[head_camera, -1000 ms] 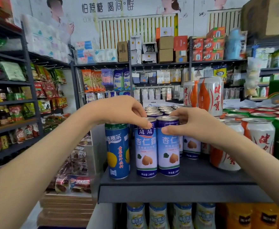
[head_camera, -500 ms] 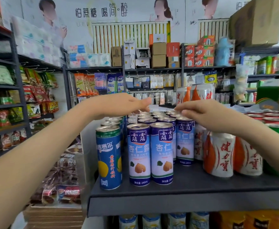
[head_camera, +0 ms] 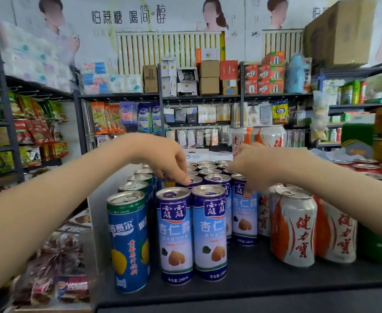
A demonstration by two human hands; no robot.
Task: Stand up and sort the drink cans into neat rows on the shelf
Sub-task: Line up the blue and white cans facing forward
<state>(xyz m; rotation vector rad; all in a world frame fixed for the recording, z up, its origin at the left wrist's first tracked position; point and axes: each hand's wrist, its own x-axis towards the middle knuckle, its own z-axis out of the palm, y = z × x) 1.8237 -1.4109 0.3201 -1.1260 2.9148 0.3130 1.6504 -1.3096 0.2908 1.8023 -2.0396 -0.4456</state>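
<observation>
**Both hands down on the purple cans**

The right hand (head_camera: 260, 170) is curling down over the top of the third-column can (head_camera: 244, 219). Its thumb is lying against the can's front, so it is clamping that can by the rim. The left hand (head_camera: 163, 159) is bending its fingertips (head_camera: 185, 181) onto the lid of the second-row can (head_camera: 196, 180). Whether they are pinching the rim or only pressing on it cannot be told.

Both cans are standing upright on the dark shelf (head_camera: 264, 279), inside a block of purple cans. At six o'clock from the left hand, the two front cans (head_camera: 176, 233) are standing side by side, touching, labels facing forward. Just beside them at nine o'clock a blue can (head_camera: 129, 240) is standing at the shelf's edge. A line of green-rimmed cans (head_camera: 140, 178) is running back from it toward twelve o'clock. At three o'clock from the purple block, orange-and-white cans (head_camera: 294, 227) are standing under the right forearm. Far off at twelve o'clock, cardboard boxes (head_camera: 209, 75) are sitting on a wall rack.
</observation>
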